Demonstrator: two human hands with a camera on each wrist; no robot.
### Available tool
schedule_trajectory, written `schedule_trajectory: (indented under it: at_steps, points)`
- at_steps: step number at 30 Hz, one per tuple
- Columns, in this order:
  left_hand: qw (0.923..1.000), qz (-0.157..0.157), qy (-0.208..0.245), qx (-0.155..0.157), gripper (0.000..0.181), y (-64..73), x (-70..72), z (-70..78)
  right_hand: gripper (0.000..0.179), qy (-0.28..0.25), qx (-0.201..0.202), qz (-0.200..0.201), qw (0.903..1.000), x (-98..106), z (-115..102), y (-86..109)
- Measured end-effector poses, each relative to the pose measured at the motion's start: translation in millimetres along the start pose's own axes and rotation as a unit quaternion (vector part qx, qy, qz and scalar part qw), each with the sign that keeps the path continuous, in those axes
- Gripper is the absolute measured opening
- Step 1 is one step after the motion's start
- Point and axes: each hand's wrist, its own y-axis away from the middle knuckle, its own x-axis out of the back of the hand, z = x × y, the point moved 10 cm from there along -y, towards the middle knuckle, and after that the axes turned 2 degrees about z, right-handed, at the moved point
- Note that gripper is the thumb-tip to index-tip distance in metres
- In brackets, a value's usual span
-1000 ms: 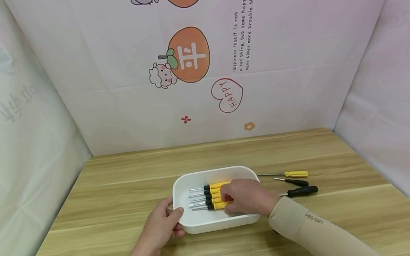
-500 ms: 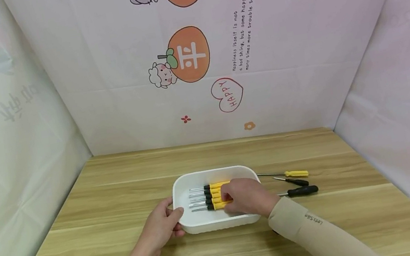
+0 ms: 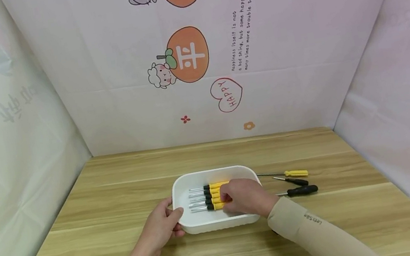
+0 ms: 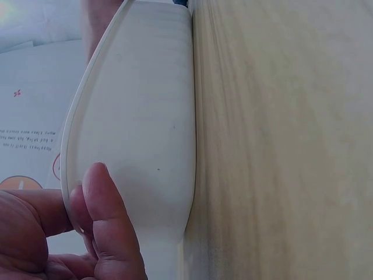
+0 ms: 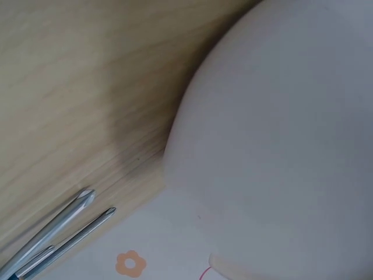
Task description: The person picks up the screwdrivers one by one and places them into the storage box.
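Observation:
A white plastic box (image 3: 222, 224) sits on the wooden table. Several small screwdrivers (image 3: 208, 197) with yellow-and-black handles lie side by side in it, shafts pointing left. My left hand (image 3: 161, 228) grips the box's left end, thumb over the rim and other fingers outside. In the left wrist view, left-hand fingers (image 4: 111, 221) press against the wall. My right hand (image 3: 247, 196) reaches inside from the right, its curled fingers on the handle of the nearest screwdriver. It covers the handle ends. The right wrist view shows the box's outer wall (image 5: 280, 140), but not the hand.
Right of the box lie a yellow-handled screwdriver (image 3: 296, 173), a small black-handled one (image 3: 297, 182) and a larger black-handled one (image 3: 302, 191). Their shaft tips (image 5: 86, 197) point toward the box. Printed white cloth (image 3: 124, 114) hangs behind the table and at both sides.
The nearest screwdriver and my right fingers have shifted very slightly left. The left hand and the box stay in place.

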Motion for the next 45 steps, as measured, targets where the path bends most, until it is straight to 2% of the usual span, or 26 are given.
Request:
schedule_trajectory:
  at_steps: [11, 32, 38, 45]
  points:
    - [0.9999, 0.002, 0.007, 0.012, 0.054, -1.5, 0.1, -2.3, 0.014, 0.004, -0.003, -0.006, 1.0000, 0, 0, -1.4]
    - [0.9999, 0.004, 0.008, 0.010, 0.054, -2.2, -0.1, -2.2, 0.015, -0.017, -0.016, -0.009, 0.9997, -1, 3, 0.5]
    - [0.9999, 0.002, 0.006, 0.008, 0.054, -2.0, -0.6, -1.3, 0.012, -0.020, -0.010, 0.011, 0.9997, 4, 4, 0.8]
    - [1.0000, 0.003, 0.007, 0.006, 0.054, -0.7, -0.2, -1.4, 0.024, -0.026, -0.009, 0.043, 0.9987, 12, 7, 3.5]
